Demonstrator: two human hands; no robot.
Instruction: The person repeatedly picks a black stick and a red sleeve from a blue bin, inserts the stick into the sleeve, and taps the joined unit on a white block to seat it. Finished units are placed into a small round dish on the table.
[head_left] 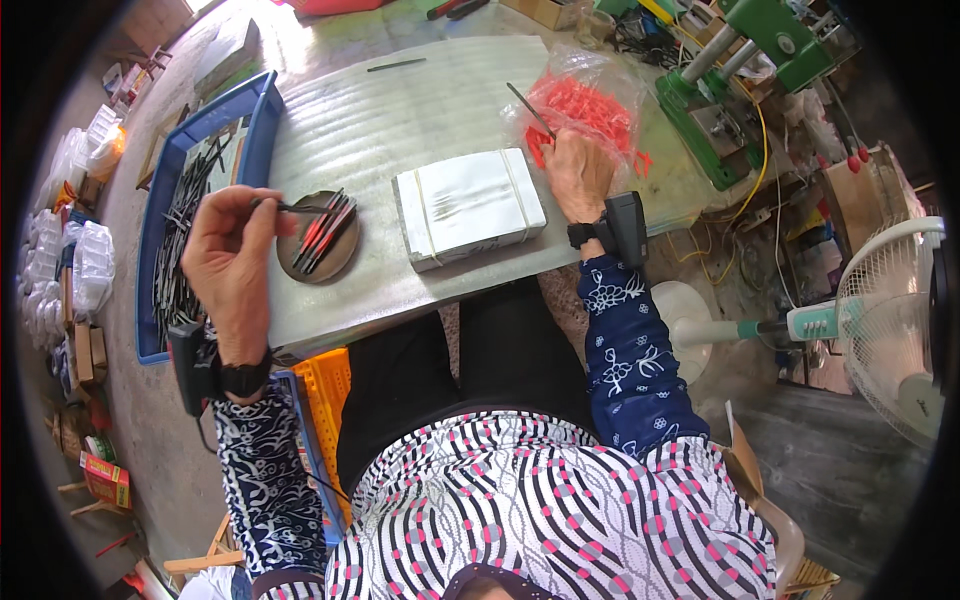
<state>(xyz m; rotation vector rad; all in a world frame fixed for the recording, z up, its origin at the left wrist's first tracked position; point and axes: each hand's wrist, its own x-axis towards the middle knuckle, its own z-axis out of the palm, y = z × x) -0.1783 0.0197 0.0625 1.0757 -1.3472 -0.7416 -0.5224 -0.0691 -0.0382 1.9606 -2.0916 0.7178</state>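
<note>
My left hand [232, 262] is raised at the left of the table, thumb and fingers pinched on a slim dark strip [300, 208]. The strip's far end reaches over a round brown dish [338, 262], in which several slim black strips [335, 215] lie, some with red parts. At the right, my right hand [580, 172] is closed beside a clear plastic bag of small red pieces [590, 105]. A thin dark rod [528, 108] sticks out from its fingers, and some red shows at the fingertips; what else they hold is hidden.
Between my hands stands a white-topped block [470, 200] bound with rubber bands. A blue crate [150, 290] of dark strips is at the left. A single strip [396, 65] lies farther back. A green press [700, 110] and a fan [890, 320] stand at the right.
</note>
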